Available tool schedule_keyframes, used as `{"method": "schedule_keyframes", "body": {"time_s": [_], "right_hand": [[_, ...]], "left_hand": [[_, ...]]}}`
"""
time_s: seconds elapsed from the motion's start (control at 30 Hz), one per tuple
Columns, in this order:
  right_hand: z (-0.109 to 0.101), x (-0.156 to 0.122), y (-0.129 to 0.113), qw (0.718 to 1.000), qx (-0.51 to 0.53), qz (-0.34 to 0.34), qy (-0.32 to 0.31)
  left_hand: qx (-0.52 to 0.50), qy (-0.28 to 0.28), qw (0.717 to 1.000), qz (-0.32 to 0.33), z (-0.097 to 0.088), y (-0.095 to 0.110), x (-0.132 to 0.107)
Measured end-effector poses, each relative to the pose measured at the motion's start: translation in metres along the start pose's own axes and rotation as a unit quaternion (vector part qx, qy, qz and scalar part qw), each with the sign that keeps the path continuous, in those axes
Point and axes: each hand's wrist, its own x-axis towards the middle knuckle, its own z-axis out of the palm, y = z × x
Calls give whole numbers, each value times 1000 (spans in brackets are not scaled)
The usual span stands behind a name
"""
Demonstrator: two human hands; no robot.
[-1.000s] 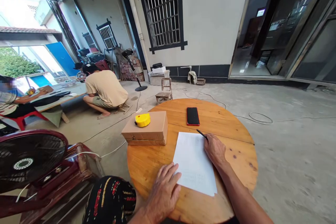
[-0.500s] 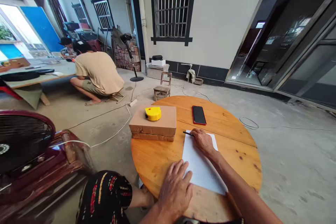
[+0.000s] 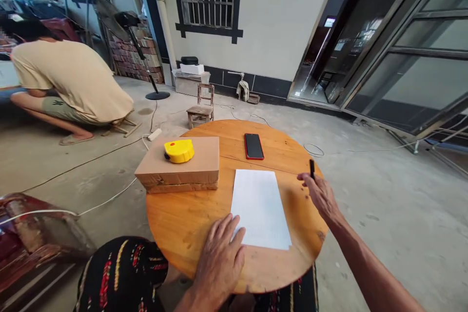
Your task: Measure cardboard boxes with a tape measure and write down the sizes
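A white sheet of paper (image 3: 258, 207) lies on the round wooden table (image 3: 190, 226) in front of me. My left hand (image 3: 221, 251) rests flat with fingers stretched out, its fingertips on the paper's lower left edge. Above the table's right side, off the paper, my right hand (image 3: 320, 192) is closed around a black pen (image 3: 312, 168) that points upward. Left of the paper sits a closed cardboard box (image 3: 183, 165) with a yellow tape measure (image 3: 179, 151) on top. Beyond the paper lies a phone (image 3: 253, 146) with a red case, its screen dark.
A small wooden chair (image 3: 202, 107) stands behind the table. At left a person (image 3: 69, 80) in a tan shirt sits low on a stool. A pedestal fan (image 3: 141, 53), a power strip (image 3: 154, 134) and cables are on the concrete floor. Glass doors (image 3: 405, 73) stand at right.
My right hand has lifted off the paper and moved right with the pen, uncovering the sheet. My left hand still lies at the paper's edge. The camera view has turned right.
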Motion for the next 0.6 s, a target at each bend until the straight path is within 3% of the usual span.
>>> {"method": "schedule_keyframes", "body": {"time_s": [0.1, 0.2, 0.27, 0.33, 0.43, 0.6], "right_hand": [[5, -10, -12, 981, 194, 11, -6], [19, -23, -24, 892, 439, 98, -54], [27, -32, -28, 836, 519, 151, -97], [32, -38, -30, 804, 556, 173, -121], [35, -42, -34, 793, 569, 173, -134], [55, -48, -47, 825, 519, 102, -200]], "left_hand": [[7, 6, 1000, 13, -1, 0, 1], [15, 8, 1000, 21, -1, 1, 1], [17, 12, 1000, 15, 1, 2, 1], [21, 15, 1000, 6, 2, 6, 1], [23, 9, 1000, -7, 5, 12, 4], [10, -12, 1000, -21, 5, 18, 7]]}}
